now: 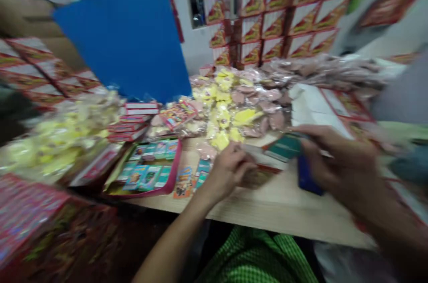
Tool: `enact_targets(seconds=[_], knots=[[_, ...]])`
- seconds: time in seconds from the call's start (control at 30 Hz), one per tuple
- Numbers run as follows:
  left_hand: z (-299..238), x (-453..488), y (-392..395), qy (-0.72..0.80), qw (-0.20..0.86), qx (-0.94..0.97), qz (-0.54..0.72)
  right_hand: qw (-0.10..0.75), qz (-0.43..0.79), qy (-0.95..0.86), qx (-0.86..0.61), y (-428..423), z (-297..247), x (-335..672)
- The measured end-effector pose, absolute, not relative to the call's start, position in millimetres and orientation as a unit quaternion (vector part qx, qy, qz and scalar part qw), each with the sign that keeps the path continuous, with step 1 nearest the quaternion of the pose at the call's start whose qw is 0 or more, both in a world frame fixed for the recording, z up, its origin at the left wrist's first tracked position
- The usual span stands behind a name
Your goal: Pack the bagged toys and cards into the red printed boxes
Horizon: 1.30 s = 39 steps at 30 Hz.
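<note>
Right of centre, right hand [341, 162] gripping a green pack [283, 148] over the table [267, 214], partly hiding a blue object [308, 178]. Left hand [229, 167] alongside, fingers curled; cannot tell if closed on anything, blurred. Mid-frame, yellow bagged pieces [222, 118] and pink bagged pieces [277, 120] crowd the far side. Left of centre, pink-walled tray [177, 165] holding card packs [149, 178]. Upper left, tilted blue panel [127, 38]; upper right, stacked boxes [276, 24].
</note>
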<state>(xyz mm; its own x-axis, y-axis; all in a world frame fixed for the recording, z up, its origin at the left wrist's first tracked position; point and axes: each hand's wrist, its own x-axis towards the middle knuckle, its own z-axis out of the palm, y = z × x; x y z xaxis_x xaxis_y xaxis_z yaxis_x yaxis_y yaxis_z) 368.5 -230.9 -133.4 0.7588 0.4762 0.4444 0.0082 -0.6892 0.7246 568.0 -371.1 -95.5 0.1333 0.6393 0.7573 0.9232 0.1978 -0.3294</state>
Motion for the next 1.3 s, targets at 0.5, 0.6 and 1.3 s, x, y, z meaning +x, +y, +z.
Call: enact_targets(seconds=[0.5,0.6,1.3], knots=[[-169,346,-218,0.114,0.31,0.849,0.412,0.339,-0.284,-0.782,-0.439,-322,-126,519],[-172,348,-215,0.119,0.313,0.843,0.42,0.28,-0.278,-0.777,-0.491,-323,-129,525],[-171,349,-212,0.113,0.32,0.858,0.386,0.195,-0.322,-0.782,-0.497,-334,-116,542]])
